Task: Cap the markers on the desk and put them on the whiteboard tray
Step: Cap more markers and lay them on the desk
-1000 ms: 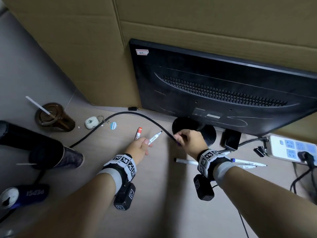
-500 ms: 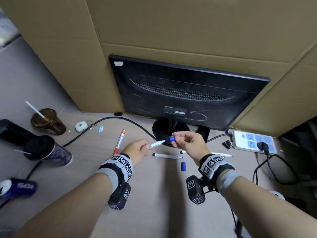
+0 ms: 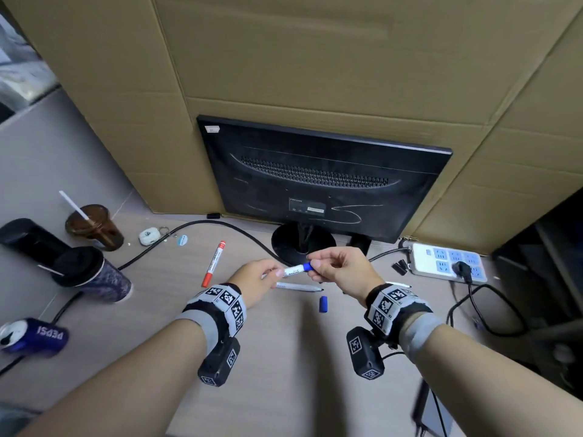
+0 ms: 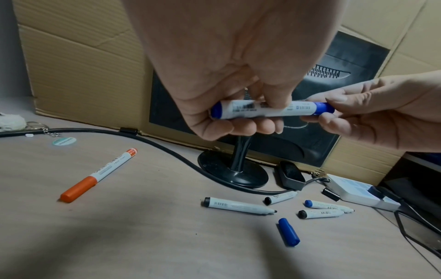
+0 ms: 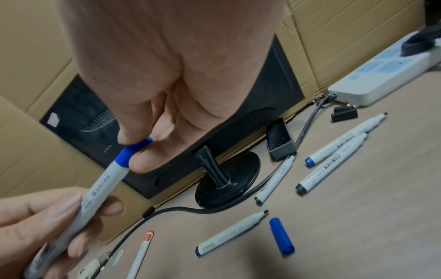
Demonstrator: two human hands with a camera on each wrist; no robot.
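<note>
My left hand (image 3: 268,275) grips a white marker (image 3: 293,271) with a blue end by its barrel, held level above the desk. My right hand (image 3: 318,263) pinches the blue cap (image 3: 306,266), which sits over the marker's tip; the wrist views show the same cap (image 4: 323,108) (image 5: 133,151). A capped red marker (image 3: 214,263) lies to the left. An uncapped black marker (image 3: 298,287) lies under my hands, with a loose blue cap (image 3: 323,304) beside it. Several more uncapped markers (image 4: 328,205) lie near the power strip. The whiteboard tray is out of view.
A black monitor (image 3: 321,184) on a round stand backs onto cardboard sheets, with a thick cable (image 3: 195,228) curving across the desk. A power strip (image 3: 448,263), black caps (image 5: 343,114) and an eraser (image 5: 279,143) are at right. Cups (image 3: 94,227) and a Pepsi can (image 3: 34,337) stand left.
My right hand lifted off the desk with the blue cap and brought it to the tip of the marker in my left hand. The cap now covers the tip.
</note>
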